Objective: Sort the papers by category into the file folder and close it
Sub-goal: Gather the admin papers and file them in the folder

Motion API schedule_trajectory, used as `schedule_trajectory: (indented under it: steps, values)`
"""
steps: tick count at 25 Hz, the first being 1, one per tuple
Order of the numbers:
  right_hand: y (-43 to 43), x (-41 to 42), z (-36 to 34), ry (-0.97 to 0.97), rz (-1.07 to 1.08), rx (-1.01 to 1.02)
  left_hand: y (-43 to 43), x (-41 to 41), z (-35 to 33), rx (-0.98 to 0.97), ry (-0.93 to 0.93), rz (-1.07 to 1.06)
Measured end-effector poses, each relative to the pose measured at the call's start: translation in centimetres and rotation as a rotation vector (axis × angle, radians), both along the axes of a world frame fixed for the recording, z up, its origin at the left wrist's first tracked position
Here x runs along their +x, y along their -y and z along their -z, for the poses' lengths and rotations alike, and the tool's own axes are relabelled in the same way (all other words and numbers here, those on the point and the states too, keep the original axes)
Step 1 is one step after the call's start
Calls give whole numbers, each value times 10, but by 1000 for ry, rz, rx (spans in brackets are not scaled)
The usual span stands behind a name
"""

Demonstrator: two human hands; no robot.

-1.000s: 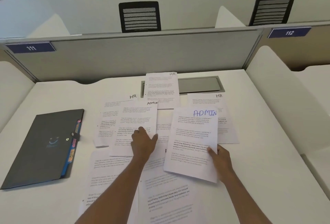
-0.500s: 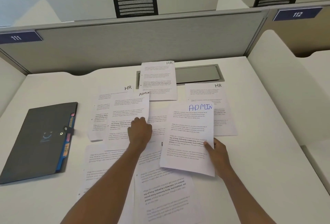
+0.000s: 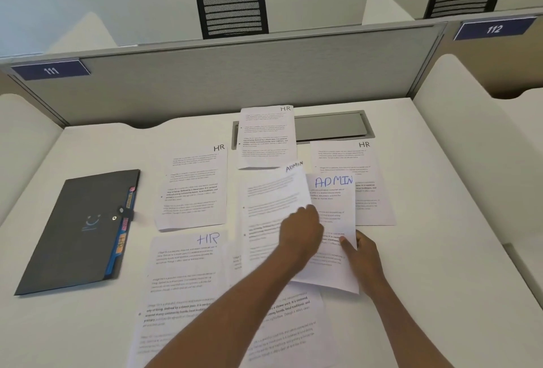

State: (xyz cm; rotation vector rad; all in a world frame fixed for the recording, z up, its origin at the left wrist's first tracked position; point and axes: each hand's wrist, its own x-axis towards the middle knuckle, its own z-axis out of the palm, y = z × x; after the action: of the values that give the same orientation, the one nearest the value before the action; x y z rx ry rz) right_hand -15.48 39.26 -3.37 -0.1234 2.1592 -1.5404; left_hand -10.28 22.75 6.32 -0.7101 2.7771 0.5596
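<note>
Printed sheets marked HR or ADMIN lie spread over the white desk. My left hand grips a sheet with black ADMIN lettering, lifted and overlapping the left edge of a sheet with blue ADMIN lettering. My right hand pinches the blue ADMIN sheet at its lower right. HR sheets lie at the left, back centre, right and front left. The grey file folder lies shut at the far left with coloured tabs along its right edge.
A grey cable hatch is set into the desk at the back. A grey partition closes the far side, white dividers stand left and right. More sheets lie under my forearms at the front edge.
My left hand has carried the black-lettered ADMIN sheet rightward onto the blue ADMIN sheet, uncovering two HR sheets on the left. My right hand keeps its hold.
</note>
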Motion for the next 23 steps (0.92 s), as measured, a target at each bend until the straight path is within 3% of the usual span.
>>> schedule_trajectory:
  steps: [13,21,23]
  values:
    - [-6,-4,5,-1,-48,29,-70,-13,34,-76,-113,180]
    - [-11,-6,-3,331,105,-268,-89,-8,36,-12,-149,160]
    - [-12,-9,-5,349,116,-258,-89,-6,38,27,-152,166]
